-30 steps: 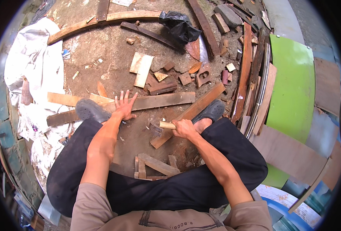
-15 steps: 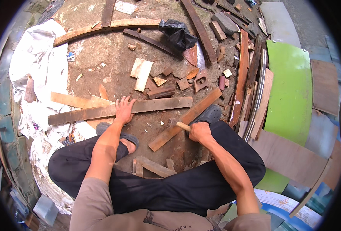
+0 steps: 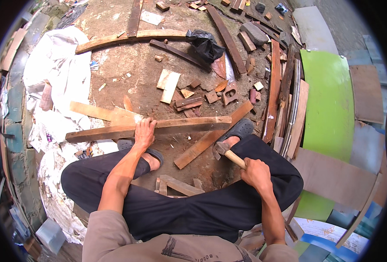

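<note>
Nearest, between the bent knees, short offcuts (image 3: 176, 185) lie on the dirt floor (image 3: 136, 65). The right hand (image 3: 256, 174) is wrapped tight round the wooden handle of a hammer (image 3: 228, 153), its head just beside the right sandal (image 3: 239, 129). The left hand (image 3: 144, 133) grips the near edge of a long plank (image 3: 189, 125) lying crosswise, fingers curled over it. Beyond it small blocks (image 3: 189, 102) scatter over bare dirt; a curved board (image 3: 132, 37) and a black bag (image 3: 204, 43) lie far off.

Rough wood plank (image 3: 158, 127); wooden hammer handle (image 3: 234, 158).
</note>
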Action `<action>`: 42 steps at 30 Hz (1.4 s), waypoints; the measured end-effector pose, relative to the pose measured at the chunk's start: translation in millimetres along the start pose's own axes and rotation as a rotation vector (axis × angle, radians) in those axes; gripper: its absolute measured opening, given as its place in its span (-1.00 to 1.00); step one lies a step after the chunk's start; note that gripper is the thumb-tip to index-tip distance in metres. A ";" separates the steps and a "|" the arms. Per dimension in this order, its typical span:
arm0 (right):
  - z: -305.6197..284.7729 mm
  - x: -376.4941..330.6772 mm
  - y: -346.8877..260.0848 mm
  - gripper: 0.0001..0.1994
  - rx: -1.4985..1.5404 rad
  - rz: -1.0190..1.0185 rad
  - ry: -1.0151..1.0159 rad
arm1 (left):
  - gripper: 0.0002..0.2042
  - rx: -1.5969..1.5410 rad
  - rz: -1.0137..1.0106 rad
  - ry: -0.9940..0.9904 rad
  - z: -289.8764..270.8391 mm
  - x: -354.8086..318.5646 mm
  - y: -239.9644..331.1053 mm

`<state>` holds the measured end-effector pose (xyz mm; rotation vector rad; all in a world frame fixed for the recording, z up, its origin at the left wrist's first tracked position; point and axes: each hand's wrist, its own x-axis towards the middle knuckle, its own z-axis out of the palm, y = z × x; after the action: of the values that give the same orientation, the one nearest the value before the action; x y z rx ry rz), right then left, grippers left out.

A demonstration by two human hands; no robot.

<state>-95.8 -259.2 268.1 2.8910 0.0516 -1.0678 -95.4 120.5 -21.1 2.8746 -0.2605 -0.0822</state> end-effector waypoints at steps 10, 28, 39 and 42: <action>15.1 -3.1 -9.7 -0.80 -0.044 -0.141 -0.012 | -0.21 -0.243 0.343 0.001 -81.9 -8.0 -10.0; 44.8 -13.1 4.3 -0.66 1.083 0.194 -0.224 | -0.37 -0.430 0.268 -0.519 -82.4 71.4 19.0; 47.2 34.9 -8.4 -0.68 1.409 0.419 -0.279 | -0.37 -0.365 0.022 -0.715 -26.2 94.0 -2.4; 49.9 46.6 -10.5 -0.68 1.401 0.425 -0.311 | -0.31 -0.260 0.062 -0.618 -20.0 92.5 -9.5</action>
<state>-93.3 -251.6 199.5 3.2169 -1.9188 -1.9062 -1.4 117.4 -7.2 2.5023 -0.4132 -0.9233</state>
